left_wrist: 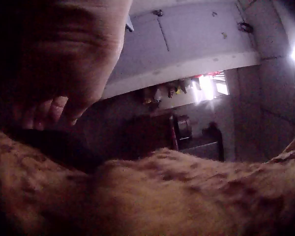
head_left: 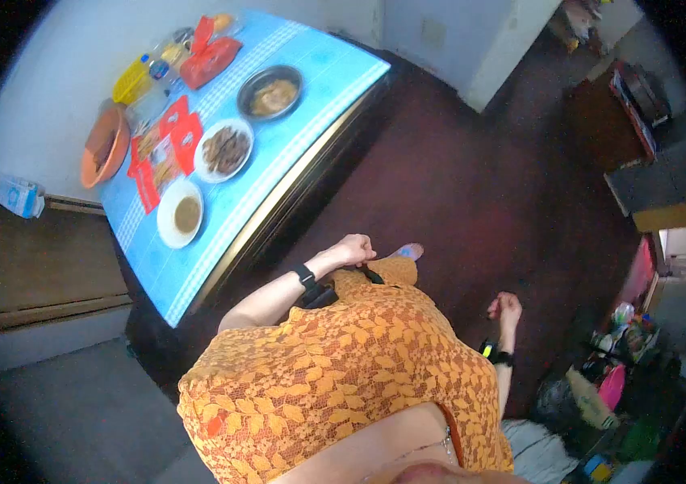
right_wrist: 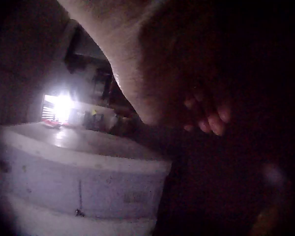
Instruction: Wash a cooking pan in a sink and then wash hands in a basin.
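Left hand: held at the front of the dress, at the waist; fingers curled in against the cloth; whether they pinch anything cannot be told
Right hand: hangs at the person's side, well apart from the table; fingers loosely curled round nothing
Dress: orange with a leaf pattern, worn on the body; the left hand lies just at its front
Progress: the table looks already laid; a dark bowl, a plate and a white bowl all hold food; neither hand is at them, so nothing on the table seems to be in hand
Surface: blue checked cloth; red packets, an orange basin and bottles on the wall side
Room: dark red floor; pale wall behind the table; dim clutter to the right
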Demonstrator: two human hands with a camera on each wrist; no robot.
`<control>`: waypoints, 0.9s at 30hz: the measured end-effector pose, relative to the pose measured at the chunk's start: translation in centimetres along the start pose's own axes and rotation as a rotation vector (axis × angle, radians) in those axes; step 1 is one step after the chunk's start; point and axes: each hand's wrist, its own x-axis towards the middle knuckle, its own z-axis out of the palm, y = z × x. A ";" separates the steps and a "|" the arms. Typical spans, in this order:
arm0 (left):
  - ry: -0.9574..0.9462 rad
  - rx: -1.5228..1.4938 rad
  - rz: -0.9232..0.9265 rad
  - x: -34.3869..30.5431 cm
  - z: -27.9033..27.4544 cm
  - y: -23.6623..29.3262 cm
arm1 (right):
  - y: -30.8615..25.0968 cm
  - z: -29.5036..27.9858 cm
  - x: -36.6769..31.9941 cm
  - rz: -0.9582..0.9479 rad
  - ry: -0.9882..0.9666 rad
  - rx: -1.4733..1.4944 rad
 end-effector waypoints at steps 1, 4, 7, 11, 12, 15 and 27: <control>0.046 0.089 0.064 0.5 0.2 1.0 | -0.8 -0.4 0.8 -0.013 -0.009 -0.010; 0.116 0.204 0.217 12.4 -5.9 13.7 | -4.5 -2.4 6.4 0.109 -0.256 -0.056; 0.131 0.233 0.348 20.4 -6.7 24.8 | -6.1 -6.7 10.9 0.273 -0.295 -0.234; 0.036 0.243 0.550 30.5 -6.8 35.1 | -5.4 -14.4 16.5 0.411 -0.242 -0.518; 0.020 0.227 0.591 33.0 -6.3 36.8 | -4.6 -16.3 18.2 0.373 -0.303 -0.697; -0.158 0.148 0.295 38.4 -6.9 43.6 | -5.0 -19.3 23.8 -0.055 -0.556 -1.423; -0.188 -0.139 0.182 65.3 -19.1 67.9 | -41.1 -17.5 83.3 -0.070 -0.070 -0.272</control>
